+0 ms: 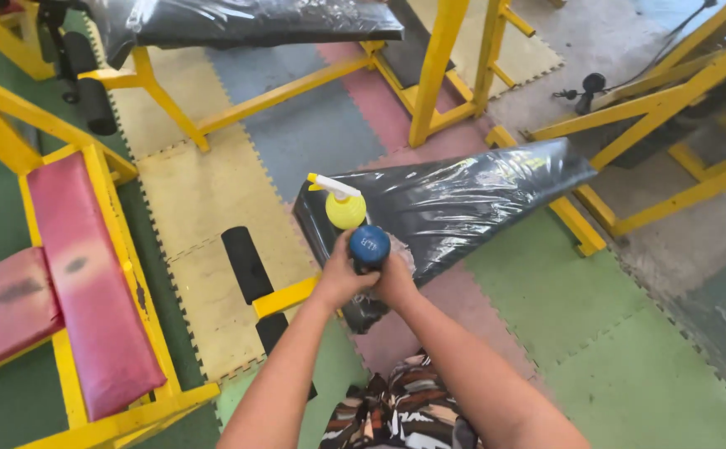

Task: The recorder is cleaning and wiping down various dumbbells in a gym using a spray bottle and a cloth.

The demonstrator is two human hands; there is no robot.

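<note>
Both of my hands are wrapped around a small blue dumbbell (369, 246), whose round end faces the camera. My left hand (339, 277) grips it from the left and my right hand (396, 278) from the right. Just beyond the dumbbell a yellow spray bottle (344, 205) with a white trigger nozzle stands on a black bench pad (462, 204) covered in clear plastic wrap. The pad slopes on a yellow steel frame.
A yellow-framed bench with worn red pads (88, 283) stands at the left. Another plastic-wrapped black pad (246, 21) on a yellow frame is at the top. Coloured interlocking foam mats (620, 349) cover the floor. More yellow frames (670, 108) stand on bare concrete at the right.
</note>
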